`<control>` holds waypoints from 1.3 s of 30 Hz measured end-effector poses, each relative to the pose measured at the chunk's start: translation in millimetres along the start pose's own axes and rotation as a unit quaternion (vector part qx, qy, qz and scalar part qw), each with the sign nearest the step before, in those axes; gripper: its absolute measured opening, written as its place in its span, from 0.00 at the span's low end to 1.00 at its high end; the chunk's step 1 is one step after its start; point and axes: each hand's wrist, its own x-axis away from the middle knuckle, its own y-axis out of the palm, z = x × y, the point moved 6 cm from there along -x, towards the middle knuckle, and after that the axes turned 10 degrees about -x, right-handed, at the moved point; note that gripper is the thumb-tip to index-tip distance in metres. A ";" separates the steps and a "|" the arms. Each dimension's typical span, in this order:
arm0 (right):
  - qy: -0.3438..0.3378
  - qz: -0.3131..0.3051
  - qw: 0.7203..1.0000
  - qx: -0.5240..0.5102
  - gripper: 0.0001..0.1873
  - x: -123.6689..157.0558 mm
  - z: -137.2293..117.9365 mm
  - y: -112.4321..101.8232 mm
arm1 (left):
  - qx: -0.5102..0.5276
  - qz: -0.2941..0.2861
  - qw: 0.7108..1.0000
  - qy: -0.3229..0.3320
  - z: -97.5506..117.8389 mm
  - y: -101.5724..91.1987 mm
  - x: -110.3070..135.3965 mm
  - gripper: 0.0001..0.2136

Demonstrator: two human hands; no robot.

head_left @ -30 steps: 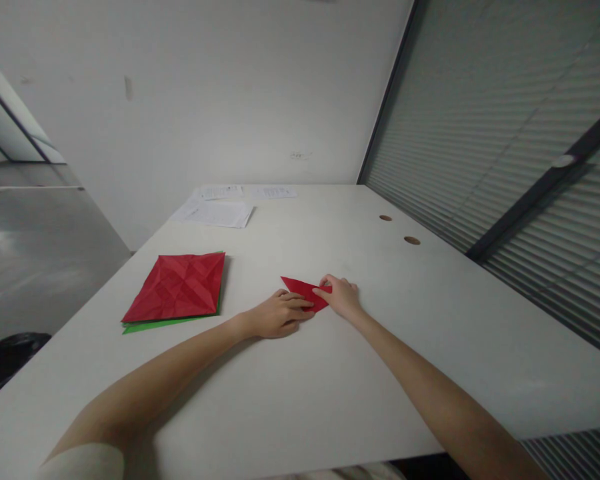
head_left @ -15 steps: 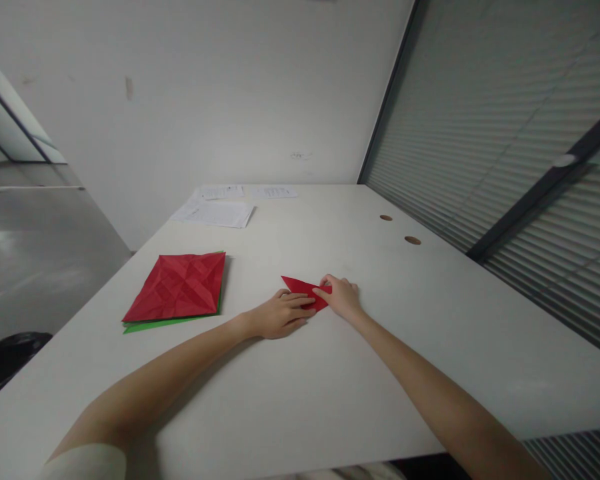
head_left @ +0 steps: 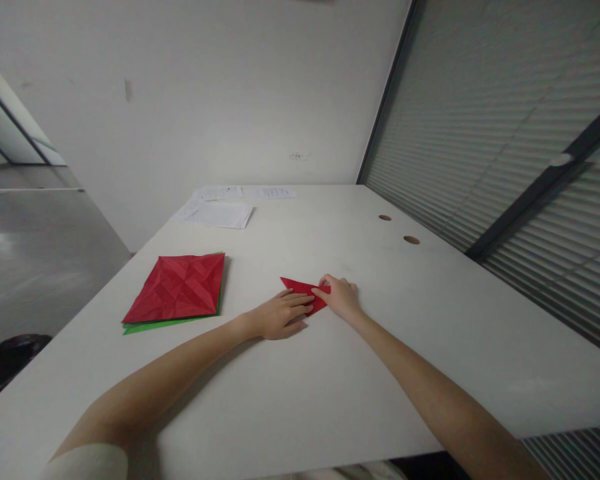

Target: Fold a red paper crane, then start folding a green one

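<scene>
A small folded piece of red paper [head_left: 300,287] lies on the white table, one pointed corner sticking out to the upper left. My left hand [head_left: 281,315] rests flat on its left part, fingers stretched out and slightly apart. On the right, my right hand [head_left: 342,297] pinches the paper's edge between thumb and fingers. Part of the paper is hidden under both hands. To the left lies a stack of creased red sheets [head_left: 180,287], with green paper [head_left: 155,327] showing beneath it.
Printed white papers [head_left: 220,215] lie at the table's far left. Two round holes [head_left: 411,240] are cut in the tabletop near the blinds [head_left: 480,167] on the right. A black plastic bag [head_left: 13,363] stands on the floor past the left edge.
My left thumb has shifted slightly to the left, away from the red paper's lower edge. My right hand keeps its pinch in nearly the same place.
</scene>
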 end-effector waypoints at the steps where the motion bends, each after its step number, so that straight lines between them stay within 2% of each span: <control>1: -0.001 0.001 1.000 -0.001 0.15 0.2 -0.3 0.4 | -0.003 -0.002 1.000 -0.003 -0.6 0.0 0.1 0.21; 5: -0.006 0.010 1.000 -0.007 0.14 -0.4 -0.2 0.8 | -0.005 -0.003 1.000 -0.013 -1.4 -0.9 0.2 0.21; 9: 0.000 0.018 1.000 -0.014 0.13 -3.7 11.0 -4.1 | 0.002 0.000 1.000 -0.021 -1.9 -1.8 0.0 0.25; 14: -0.013 -0.006 0.999 -0.050 0.10 -7.9 25.8 -9.5 | 0.005 -0.003 1.000 -0.028 -2.4 -2.5 0.3 0.25; 20: -0.027 -0.014 0.999 0.018 0.11 -9.0 30.7 -13.5 | 0.013 -0.003 1.000 -0.024 -2.1 -2.1 0.8 0.25; 23: -0.030 0.003 0.998 0.060 0.13 -12.1 45.8 -25.5 | 0.017 0.000 1.000 -0.022 -2.3 -1.2 1.3 0.25; 26: -0.020 0.027 0.998 0.056 0.12 -18.3 62.2 -45.4 | 0.016 0.000 1.000 -0.019 -2.1 -1.1 1.4 0.25; 28: -0.020 0.069 0.997 0.009 0.10 -20.8 61.4 -61.2 | 0.015 -0.001 1.000 -0.019 -2.1 -1.5 1.2 0.25; 30: -0.048 0.108 0.990 -0.077 0.11 -18.5 45.5 -70.7 | 0.013 -0.003 1.000 -0.020 -2.2 -1.9 1.0 0.25; 31: -0.075 0.105 0.983 -0.129 0.13 -15.5 31.8 -69.5 | 0.013 -0.003 1.000 -0.020 -2.2 -2.0 0.8 0.25; 33: -0.103 0.041 0.962 -0.249 0.17 -7.3 2.0 -52.9 | 0.014 -0.003 1.000 -0.019 -1.9 -2.0 0.2 0.25; 36: -0.049 -0.100 0.904 -0.414 0.23 7.2 -32.6 -8.7 | 0.019 0.007 1.000 -0.012 -0.8 -2.8 -1.3 0.25; 37: -0.033 -0.124 0.886 -0.446 0.24 11.0 -39.4 3.2 | 0.022 0.010 1.000 -0.009 -0.3 -3.1 -1.8 0.25; 39: -0.015 -0.130 0.876 -0.463 0.25 14.2 -43.3 16.7 | 0.024 0.010 1.000 -0.005 0.4 -3.2 -2.4 0.25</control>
